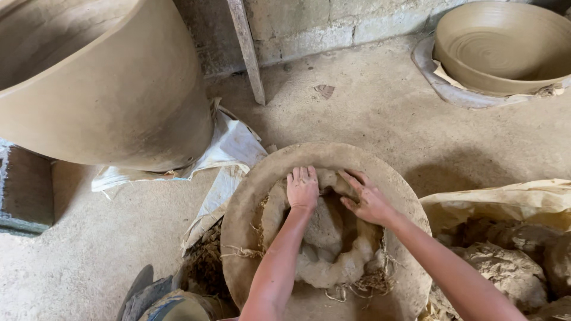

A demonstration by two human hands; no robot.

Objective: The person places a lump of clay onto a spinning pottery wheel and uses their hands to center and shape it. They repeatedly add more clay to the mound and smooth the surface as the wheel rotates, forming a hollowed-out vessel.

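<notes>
The clay ring (333,261) lies on a round, flat clay-covered disc (250,202) on the floor, right below us. It is a thick, lumpy loop of wet brown clay, with more soft clay in the middle.

Our left hand (303,188) lies flat on the far side of the ring. Its fingers are straight and close together, and the palm presses down on the clay. It grips nothing.

Our right hand (369,199) is just beside it, on the same far side. Its fingers are spread out and bent a little, and the tips touch the clay. It is open too and grips nothing. The two hands are near each other but apart.

Bits of dry straw (372,282) stick out from under the ring, near its edge.

To our left stands a very big clay pot (119,101) on a white sack (235,145). Far off to the right sits a wide clay bowl (505,47) with round lines inside it. Close on our right are lumps of raw clay (505,267) on a sheet of tan plastic (511,199). A wooden stick (247,50) leans on the grey block wall (333,24). The floor (380,107) is dusty and pale.
</notes>
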